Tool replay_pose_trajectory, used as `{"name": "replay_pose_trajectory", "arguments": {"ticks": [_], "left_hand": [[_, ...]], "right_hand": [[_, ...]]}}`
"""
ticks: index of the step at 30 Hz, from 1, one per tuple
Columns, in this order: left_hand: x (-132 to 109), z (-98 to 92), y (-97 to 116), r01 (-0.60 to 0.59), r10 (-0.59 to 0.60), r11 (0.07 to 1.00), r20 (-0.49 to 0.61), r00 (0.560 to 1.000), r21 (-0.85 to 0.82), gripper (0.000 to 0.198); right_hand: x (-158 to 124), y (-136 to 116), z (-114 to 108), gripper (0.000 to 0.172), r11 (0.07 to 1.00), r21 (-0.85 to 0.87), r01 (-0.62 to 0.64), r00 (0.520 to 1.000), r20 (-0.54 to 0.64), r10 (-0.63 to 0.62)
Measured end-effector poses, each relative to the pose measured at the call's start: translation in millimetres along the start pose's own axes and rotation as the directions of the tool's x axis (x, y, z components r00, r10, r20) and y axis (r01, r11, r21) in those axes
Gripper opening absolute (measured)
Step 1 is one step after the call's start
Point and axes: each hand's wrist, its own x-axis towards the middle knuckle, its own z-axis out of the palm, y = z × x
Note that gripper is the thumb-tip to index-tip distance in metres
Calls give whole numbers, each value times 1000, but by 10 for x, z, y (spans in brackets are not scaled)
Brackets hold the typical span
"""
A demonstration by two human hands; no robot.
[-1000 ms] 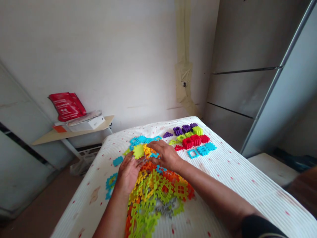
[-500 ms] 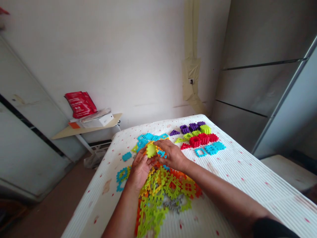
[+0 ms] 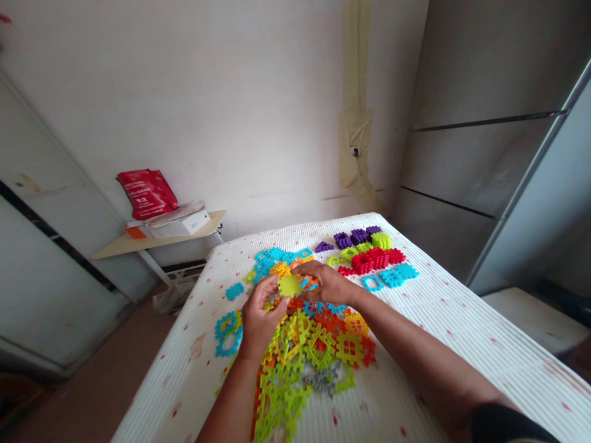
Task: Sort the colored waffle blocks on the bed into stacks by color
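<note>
A heap of flat, toothed plastic tiles (image 3: 314,344) in lime, yellow, orange and red lies on the white ribbed mattress (image 3: 443,344). My left hand (image 3: 258,314) pinches a round lime-green tile (image 3: 290,285) just above the heap. Beside it my right hand (image 3: 325,282) curls its fingers over yellow and orange tiles (image 3: 282,269) and touches the lime tile's far edge. Cyan tiles (image 3: 272,257) lie just beyond both hands.
Sorted purple, lime, red and cyan tiles (image 3: 372,255) sit at the mattress's far right. Loose cyan pieces (image 3: 226,326) lie near the left edge. A small shelf (image 3: 152,241) with a red bag (image 3: 146,192) and a white box stands against the wall; bare floor to the left.
My left hand has carried the lime tile slightly right and lower, towards my right hand. The view has swung left, then steadied.
</note>
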Motion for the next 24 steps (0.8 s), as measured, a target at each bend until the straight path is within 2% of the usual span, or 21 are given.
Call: {"name": "replay_pose_trajectory", "arguments": {"ticks": [4,7,12,15,18,20,21,22,23,24], "left_hand": [[-26,21,-39,-54,53,995,22,998,79,46],[-36,32,-71,-143,135,976,61,989,164,46],[-51,79,-72,-286,264,912,112,958,295,47],[-51,89,-64,-320,296,899,122,947,299,53],[-33,48,-88,-292,277,910,93,956,294,57],[-18,7,-116,-258,253,917,57,966,305,54],[-12,-10,-128,-243,244,919,38,969,311,52],[-8,-22,-136,-231,237,921,22,971,315,51],[-5,-29,-140,-222,232,922,8,973,317,50],[-4,-31,-140,-220,231,923,2,973,317,50]], "right_hand": [[8,-10,-1,55,986,-161,40,999,35,-34],[13,-97,-5,51,958,-278,78,995,75,-59],[11,-256,1,48,899,-433,57,987,159,14],[23,-210,-108,47,883,-463,80,975,219,26],[24,37,-479,54,850,-525,41,980,187,68],[3,293,-858,57,779,-623,-69,979,108,173],[-14,431,-1062,57,717,-683,-142,962,77,263],[-34,567,-1260,56,629,-745,-221,925,44,378],[-57,693,-1443,54,525,-801,-290,865,15,501],[-80,805,-1602,51,479,-818,-320,837,-8,546]]}}
